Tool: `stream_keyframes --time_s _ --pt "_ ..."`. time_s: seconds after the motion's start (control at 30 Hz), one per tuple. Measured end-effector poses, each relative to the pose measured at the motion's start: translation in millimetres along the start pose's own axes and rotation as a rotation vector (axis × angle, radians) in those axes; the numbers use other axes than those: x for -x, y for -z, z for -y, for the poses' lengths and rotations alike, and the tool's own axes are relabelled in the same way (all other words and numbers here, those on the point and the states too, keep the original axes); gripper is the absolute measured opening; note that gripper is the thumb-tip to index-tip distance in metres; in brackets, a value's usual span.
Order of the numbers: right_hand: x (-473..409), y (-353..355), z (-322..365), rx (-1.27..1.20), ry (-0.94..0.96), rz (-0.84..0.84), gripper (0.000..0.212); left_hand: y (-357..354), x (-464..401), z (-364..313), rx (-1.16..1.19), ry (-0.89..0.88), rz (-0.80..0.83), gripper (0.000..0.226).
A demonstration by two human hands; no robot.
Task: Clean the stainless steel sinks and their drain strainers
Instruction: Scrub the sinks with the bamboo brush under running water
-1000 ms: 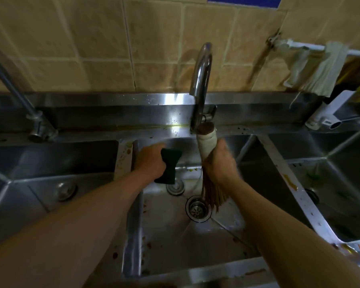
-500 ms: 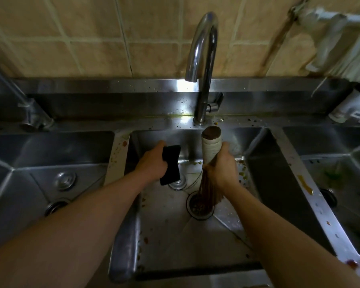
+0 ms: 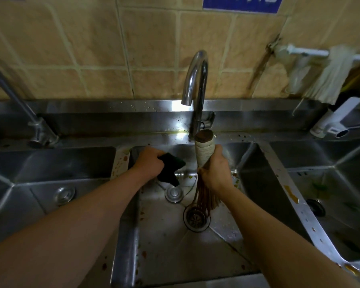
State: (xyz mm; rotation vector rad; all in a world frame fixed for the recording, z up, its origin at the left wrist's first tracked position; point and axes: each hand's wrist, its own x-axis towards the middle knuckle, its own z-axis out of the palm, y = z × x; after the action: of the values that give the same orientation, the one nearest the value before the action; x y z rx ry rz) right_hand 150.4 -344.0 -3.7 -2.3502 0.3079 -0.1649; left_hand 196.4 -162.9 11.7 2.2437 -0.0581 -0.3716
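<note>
Bristles of the brush [image 3: 204, 161] are lifting off the drain strainer [image 3: 196, 218], now hanging just above its rim.

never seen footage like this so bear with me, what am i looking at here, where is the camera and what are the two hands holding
There is no machine here. A person wears one wide camera on the head, looking forward and down, so both arms reach in from the bottom of the picture.

Ahead is a row of steel sinks under a tiled wall. The hands work in the middle sink, below a curved tap. Its round drain strainer sits in the floor, and food spots dot the rims.

The left hand grips a dark scrub pad. The right hand holds a bristle brush by its wrapped handle, bristles pointing down to the edge of the strainer.

At far right, a pale cloth hangs from a rail.
</note>
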Motion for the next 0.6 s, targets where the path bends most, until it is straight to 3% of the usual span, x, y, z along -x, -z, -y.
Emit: stream_keyframes --time_s 0.23,0.6 --pt "9.8 22.1 12.2 -0.021 0.012 -0.01 0.058 18.6 16.9 -21.4 0.14 -0.035 0.082 0.027" --pt "15.1 35.0 23.5 -0.084 0.07 -0.065 0.058 19.1 31.9 -39.9 0.222 -0.05 -0.036 0.046"
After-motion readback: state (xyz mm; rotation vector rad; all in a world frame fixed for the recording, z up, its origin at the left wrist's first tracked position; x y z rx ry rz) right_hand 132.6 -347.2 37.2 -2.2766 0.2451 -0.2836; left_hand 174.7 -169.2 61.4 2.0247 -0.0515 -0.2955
